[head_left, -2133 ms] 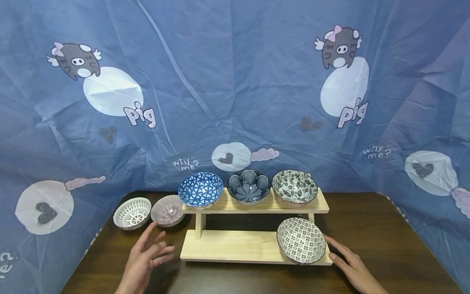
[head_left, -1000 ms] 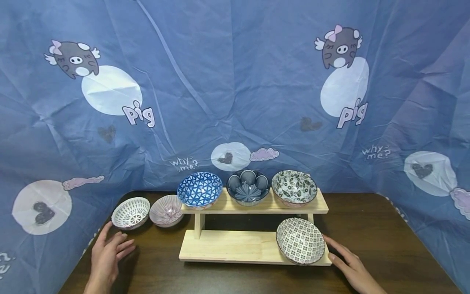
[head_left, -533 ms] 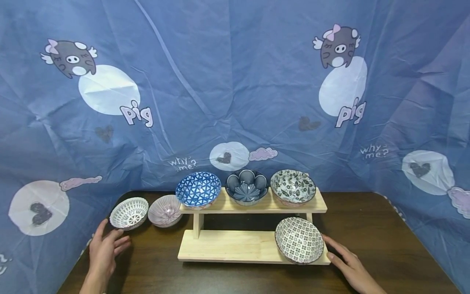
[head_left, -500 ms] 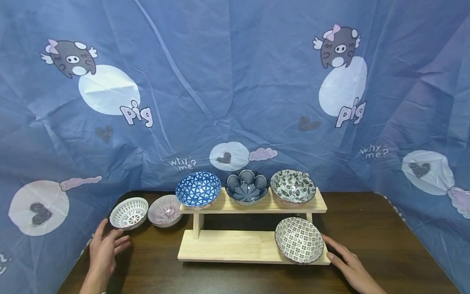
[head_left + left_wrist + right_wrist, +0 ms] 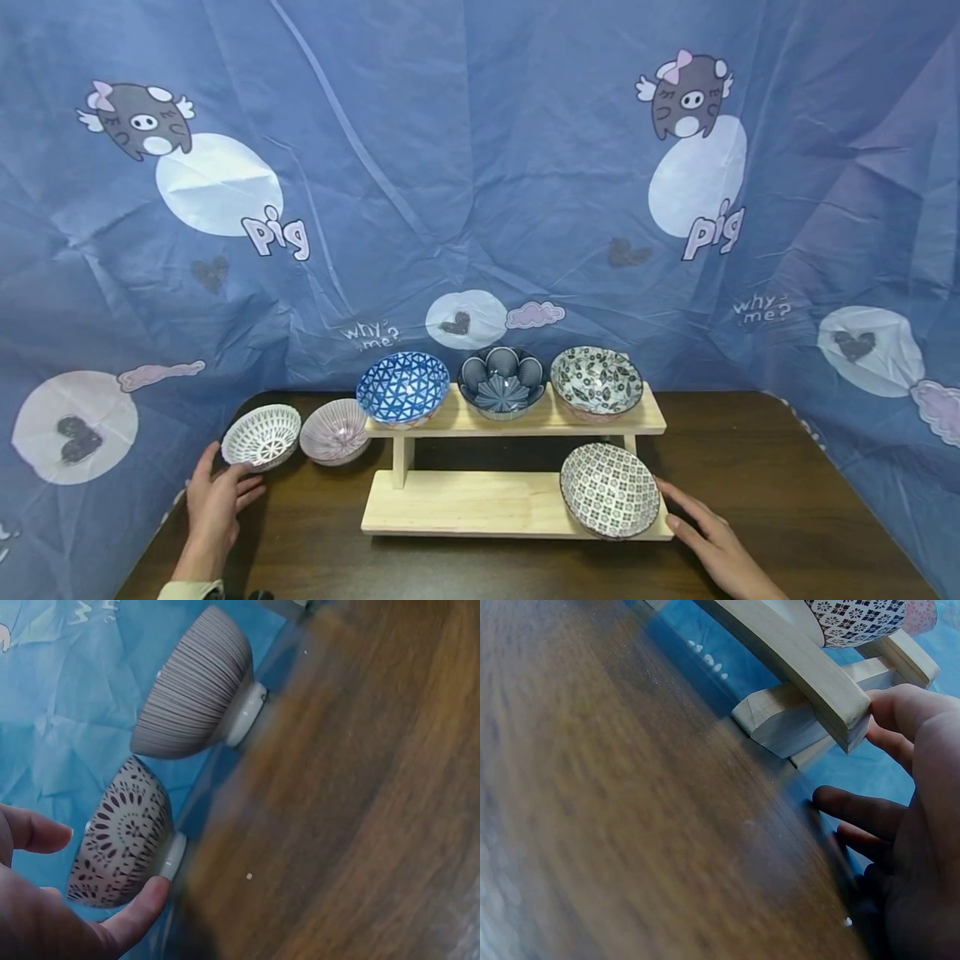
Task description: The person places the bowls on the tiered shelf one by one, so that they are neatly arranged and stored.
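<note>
At the far left of the table, my left hand (image 5: 212, 504) is spread at the near-left side of a white bowl (image 5: 262, 437) with a dark pattern. In the left wrist view, one fingertip touches the foot of this patterned bowl (image 5: 124, 840), while another finger stands apart from its rim. The fingers of my right hand (image 5: 708, 537) rest against the right end of a two-tier wooden stand (image 5: 465, 504), seen close up in the right wrist view. Beside those fingers, a bowl with a grey flower-grid pattern (image 5: 611, 492) sits tilted on the lower shelf.
A pinkish striped bowl (image 5: 336, 432) stands between the white bowl and the stand. Along the top shelf are a blue triangle-patterned bowl (image 5: 402, 387), a dark blue petal bowl (image 5: 501, 385) and a leaf-patterned bowl (image 5: 596, 382). A blue printed cloth (image 5: 480, 167) hangs behind the dark table (image 5: 780, 492).
My left hand has moved left, from in front of the striped bowl to the near-left side of the white one. The right hand stays at the stand's end, and the bowls keep their places.
</note>
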`<state>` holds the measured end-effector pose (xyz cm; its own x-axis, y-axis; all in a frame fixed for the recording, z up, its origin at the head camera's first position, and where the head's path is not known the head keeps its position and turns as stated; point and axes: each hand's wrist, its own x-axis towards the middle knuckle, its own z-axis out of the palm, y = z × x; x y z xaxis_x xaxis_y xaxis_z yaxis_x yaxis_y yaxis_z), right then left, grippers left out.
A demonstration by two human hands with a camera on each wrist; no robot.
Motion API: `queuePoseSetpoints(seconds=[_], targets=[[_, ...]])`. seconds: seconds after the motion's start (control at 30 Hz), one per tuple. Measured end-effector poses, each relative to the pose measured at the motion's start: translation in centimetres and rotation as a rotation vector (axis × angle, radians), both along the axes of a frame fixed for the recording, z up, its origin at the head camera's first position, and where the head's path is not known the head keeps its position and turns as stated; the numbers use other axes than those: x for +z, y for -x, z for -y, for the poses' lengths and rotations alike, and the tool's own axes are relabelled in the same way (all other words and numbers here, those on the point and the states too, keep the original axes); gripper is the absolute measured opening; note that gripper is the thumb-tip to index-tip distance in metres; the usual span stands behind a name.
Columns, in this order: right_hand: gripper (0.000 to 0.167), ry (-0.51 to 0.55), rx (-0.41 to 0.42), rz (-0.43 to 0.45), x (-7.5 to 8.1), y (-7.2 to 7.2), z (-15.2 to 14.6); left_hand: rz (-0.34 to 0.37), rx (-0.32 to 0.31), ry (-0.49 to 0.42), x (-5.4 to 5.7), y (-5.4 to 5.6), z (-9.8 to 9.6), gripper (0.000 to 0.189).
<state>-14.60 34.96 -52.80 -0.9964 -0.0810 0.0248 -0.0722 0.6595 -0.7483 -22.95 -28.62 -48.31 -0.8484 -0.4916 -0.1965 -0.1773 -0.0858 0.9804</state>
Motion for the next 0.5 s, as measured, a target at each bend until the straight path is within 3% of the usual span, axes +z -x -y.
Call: queuePoseSetpoints(seconds=[0.3, 0.5], targets=[[0.047, -0.005, 0.007, -0.032, 0.0, -0.1, 0.0, 0.001, 0.006, -0.014, -0.6, 0.8, 0.2, 0.081], [0.050, 0.002, -0.005, 0.006, 0.2, -0.1, 0.1, -0.019, -0.014, -0.029, -0.8, 1.2, 0.2, 0.081]])
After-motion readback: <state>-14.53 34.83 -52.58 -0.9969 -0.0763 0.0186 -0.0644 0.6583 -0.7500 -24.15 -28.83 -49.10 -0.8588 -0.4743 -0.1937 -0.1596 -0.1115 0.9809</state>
